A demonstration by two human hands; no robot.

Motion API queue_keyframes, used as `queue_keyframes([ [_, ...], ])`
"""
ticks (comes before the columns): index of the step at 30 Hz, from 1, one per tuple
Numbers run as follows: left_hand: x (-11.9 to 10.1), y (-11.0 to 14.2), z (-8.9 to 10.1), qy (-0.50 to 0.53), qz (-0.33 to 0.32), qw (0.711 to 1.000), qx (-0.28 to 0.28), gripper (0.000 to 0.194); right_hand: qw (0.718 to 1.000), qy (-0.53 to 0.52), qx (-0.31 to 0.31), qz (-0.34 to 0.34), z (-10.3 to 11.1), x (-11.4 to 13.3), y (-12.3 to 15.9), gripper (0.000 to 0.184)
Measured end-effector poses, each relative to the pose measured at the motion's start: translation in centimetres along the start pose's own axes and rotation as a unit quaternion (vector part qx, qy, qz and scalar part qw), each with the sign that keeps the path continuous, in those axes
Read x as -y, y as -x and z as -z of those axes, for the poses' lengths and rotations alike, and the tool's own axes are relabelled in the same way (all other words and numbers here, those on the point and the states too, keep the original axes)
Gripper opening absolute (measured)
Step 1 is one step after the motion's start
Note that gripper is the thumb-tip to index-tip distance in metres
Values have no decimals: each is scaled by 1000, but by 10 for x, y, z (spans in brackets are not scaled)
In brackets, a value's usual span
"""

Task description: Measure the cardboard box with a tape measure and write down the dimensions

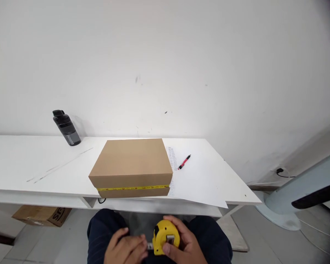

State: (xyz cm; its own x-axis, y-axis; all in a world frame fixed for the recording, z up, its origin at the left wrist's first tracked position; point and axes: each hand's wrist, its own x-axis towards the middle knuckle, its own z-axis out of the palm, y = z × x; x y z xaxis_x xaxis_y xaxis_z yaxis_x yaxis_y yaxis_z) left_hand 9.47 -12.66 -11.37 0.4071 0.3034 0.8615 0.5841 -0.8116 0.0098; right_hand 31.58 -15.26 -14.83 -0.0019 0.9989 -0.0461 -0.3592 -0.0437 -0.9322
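My right hand (185,242) grips a yellow tape measure (167,231) low in the view, above my lap, with the thumb across its side. A short length of pale blade (150,246) shows at the case's left side. The fingers of my left hand (128,249) are bent around the end of that blade, slightly blurred. Beyond both hands, a closed brown cardboard box (134,157) lies on the white table (52,161) near its front edge. A yellow measuring-tape strip (134,188) with markings runs along the box's front face; neither hand touches it.
Right of the box lie a white paper sheet (200,183), partly over the table edge, and a red and black pen (184,161). A black bottle (66,128) stands at the back left. Another carton (41,215) sits under the table. A pale tower appliance (305,179) stands at right.
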Motion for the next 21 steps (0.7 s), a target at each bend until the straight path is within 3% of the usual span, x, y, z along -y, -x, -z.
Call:
queue_keyframes([
  [1,14,-9,13,-16,-16,1000,10,18,999,43,7,16,4,20,-5,63],
  [3,50,-27,44,-89,-41,995,10,19,991,102,-40,73,15,66,-19,62],
  [7,137,-64,100,-245,-75,966,-23,28,969,97,-115,194,37,150,-54,69],
  [9,174,-82,116,-273,-53,960,-24,24,954,99,-137,248,42,173,-70,66],
  [11,200,-93,122,-276,-33,961,-4,16,943,118,-151,271,43,180,-81,62],
  [13,212,-96,119,-257,0,966,23,15,939,146,-164,264,43,176,-87,62],
  [16,212,-90,108,-216,41,973,74,22,937,183,-174,241,44,163,-88,65],
  [21,198,-80,102,-182,7,981,69,21,927,238,-164,241,46,157,-86,65],
])
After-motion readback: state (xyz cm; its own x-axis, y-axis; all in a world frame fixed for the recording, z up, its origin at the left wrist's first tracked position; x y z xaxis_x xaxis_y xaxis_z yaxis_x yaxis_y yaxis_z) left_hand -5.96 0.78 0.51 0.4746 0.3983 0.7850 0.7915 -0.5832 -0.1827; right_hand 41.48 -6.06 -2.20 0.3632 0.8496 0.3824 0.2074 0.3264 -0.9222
